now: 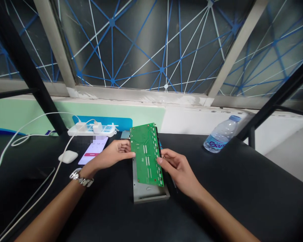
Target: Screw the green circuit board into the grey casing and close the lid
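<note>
Toward the middle of the black counter [244,188], a green circuit board [144,151] sits between the two hands, its near end above a grey metal casing [151,198] and its far end raised toward the back edge. Whether the board touches the casing cannot be told from this view. The left hand [113,155] comes in from the left, its fingers close together and nearly straight, with the tip of the hand pressed against the board's left edge. The right hand [178,171] grips the opposite edge, thumb and forefinger in a narrow pinch on the board beside a row of connectors, the other fingers curled in. A metal wristwatch [81,177] circles the left wrist.

Left of the hands, a phone [93,151] lies with its screen lit, and just beside it is a white earbud case [68,156]. Along the back edge, a white power strip [91,130] holds two white chargers [97,127], whose cables [40,116] trail forward across the left part of the counter. Toward the back right corner stands a plastic water bottle [218,136] with a blue cap. Above the counter, black bars cross a window [141,43] of dark glass marked with a net of blue and white lines.
</note>
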`<state>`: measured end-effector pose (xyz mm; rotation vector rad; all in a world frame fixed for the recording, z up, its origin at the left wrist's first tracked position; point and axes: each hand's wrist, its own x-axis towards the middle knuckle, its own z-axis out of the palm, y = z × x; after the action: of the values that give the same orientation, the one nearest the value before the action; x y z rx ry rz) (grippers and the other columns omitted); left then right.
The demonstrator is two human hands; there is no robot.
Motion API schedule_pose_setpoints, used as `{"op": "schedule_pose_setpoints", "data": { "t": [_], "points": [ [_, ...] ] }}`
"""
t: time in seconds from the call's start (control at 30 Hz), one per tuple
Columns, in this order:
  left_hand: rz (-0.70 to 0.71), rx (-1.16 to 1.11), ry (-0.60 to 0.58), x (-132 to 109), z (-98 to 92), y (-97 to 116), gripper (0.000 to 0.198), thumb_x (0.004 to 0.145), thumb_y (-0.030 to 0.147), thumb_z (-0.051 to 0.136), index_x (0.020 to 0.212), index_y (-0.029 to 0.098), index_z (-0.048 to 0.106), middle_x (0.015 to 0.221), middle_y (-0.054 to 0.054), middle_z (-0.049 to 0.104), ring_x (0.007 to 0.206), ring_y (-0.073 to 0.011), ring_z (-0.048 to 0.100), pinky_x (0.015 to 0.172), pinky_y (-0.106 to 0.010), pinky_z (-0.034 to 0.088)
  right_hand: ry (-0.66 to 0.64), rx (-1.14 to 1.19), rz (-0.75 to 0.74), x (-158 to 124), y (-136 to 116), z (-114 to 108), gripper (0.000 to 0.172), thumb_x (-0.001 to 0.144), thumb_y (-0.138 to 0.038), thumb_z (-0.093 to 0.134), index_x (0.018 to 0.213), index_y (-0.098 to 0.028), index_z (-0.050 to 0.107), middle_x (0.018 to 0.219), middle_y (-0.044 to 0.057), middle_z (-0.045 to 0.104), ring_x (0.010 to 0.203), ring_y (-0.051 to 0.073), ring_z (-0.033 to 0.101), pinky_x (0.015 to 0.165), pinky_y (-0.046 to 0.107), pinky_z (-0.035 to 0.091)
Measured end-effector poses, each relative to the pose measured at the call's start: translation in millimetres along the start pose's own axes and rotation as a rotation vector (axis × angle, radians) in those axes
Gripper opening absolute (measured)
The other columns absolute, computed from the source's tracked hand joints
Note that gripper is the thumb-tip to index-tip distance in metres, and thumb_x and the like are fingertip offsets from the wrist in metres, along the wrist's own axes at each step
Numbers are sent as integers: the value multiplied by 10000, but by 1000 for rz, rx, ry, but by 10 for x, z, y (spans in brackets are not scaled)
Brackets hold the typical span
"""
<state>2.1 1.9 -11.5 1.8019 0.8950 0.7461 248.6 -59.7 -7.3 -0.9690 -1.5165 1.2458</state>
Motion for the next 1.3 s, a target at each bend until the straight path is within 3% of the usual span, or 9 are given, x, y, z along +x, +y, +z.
{"op": "schedule_pose_setpoints", "data": {
  "t": [0.1, 0.37, 0.47, 0.6, 0.73, 0.9, 1.03, 1.13, 1.3],
  "points": [
    [-49, -8, -34, -9, -21, 30, 255, 823, 406, 651, 803, 156, 608, 802, -53, 692, 769, -167, 636, 754, -325, 475, -8, -50, 1, 36, 33, -43, 269, 850, -443, 645, 789, -191, 574, 718, 1, 556, 656, 138, 517, 622, 277, 421],
    [-87, -33, -62, -48, -89, 71, 248, 806, 363, 702, 738, 146, 604, 776, -60, 727, 722, -149, 646, 700, -281, 450, -34, -282, -36, 96, 137, -158, 277, 875, -411, 616, 728, -177, 599, 646, -30, 452, 584, 112, 447, 545, 250, 388],
    [-101, -56, -88, -63, -99, 103, 252, 821, 362, 689, 730, 140, 613, 789, -67, 740, 703, -136, 646, 670, -259, 444, -65, -254, 56, 109, 159, -165, 267, 870, -432, 621, 813, -173, 585, 534, -72, 426, 448, 79, 389, 452, 224, 320],
    [-112, -55, -119, -66, -102, 128, 280, 832, 390, 674, 743, 127, 641, 795, -79, 748, 685, -130, 647, 613, -232, 423, -130, -99, 192, 130, 158, -165, 335, 853, -478, 630, 927, -169, 523, 518, -55, 573, 352, 73, 442, 398, 209, 345],
    [-113, -62, -121, -68, -114, 139, 298, 839, 408, 661, 765, 120, 670, 811, -90, 752, 688, -129, 651, 607, -227, 426, -149, 45, 229, 139, 122, -158, 331, 836, -454, 657, 913, -165, 517, 632, 29, 682, 430, 116, 585, 448, 236, 449],
    [-107, -120, -119, -77, -147, 99, 245, 829, 364, 676, 787, 123, 688, 816, -86, 749, 697, -132, 650, 641, -237, 451, -145, 146, 200, 125, 52, -156, 270, 828, -364, 669, 984, -156, 600, 871, 112, 703, 663, 189, 673, 523, 298, 535],
    [-110, -197, -102, -78, -163, 39, 186, 803, 297, 703, 904, 144, 670, 753, -29, 726, 643, -115, 626, 649, -241, 454, -111, 243, 152, 106, -4, -180, 376, 794, -242, 665, 1164, -204, 612, 888, 63, 623, 741, 177, 611, 543, 289, 543],
    [-108, -234, -135, -75, -162, 28, 169, 807, 284, 705, 901, 150, 663, 729, -13, 713, 633, -109, 623, 652, -241, 460, -98, 245, 126, 98, -2, -192, 319, 797, -228, 662, 1116, -224, 647, 850, 34, 539, 741, 154, 529, 561, 289, 551],
    [-106, -250, -188, -73, -149, 60, 179, 831, 302, 691, 915, 145, 673, 746, -41, 727, 664, -129, 655, 656, -251, 487, -100, 117, 124, 105, 82, -180, 330, 816, -289, 690, 1137, -252, 621, 963, 44, 551, 778, 144, 530, 560, 244, 479]
  ]
}}
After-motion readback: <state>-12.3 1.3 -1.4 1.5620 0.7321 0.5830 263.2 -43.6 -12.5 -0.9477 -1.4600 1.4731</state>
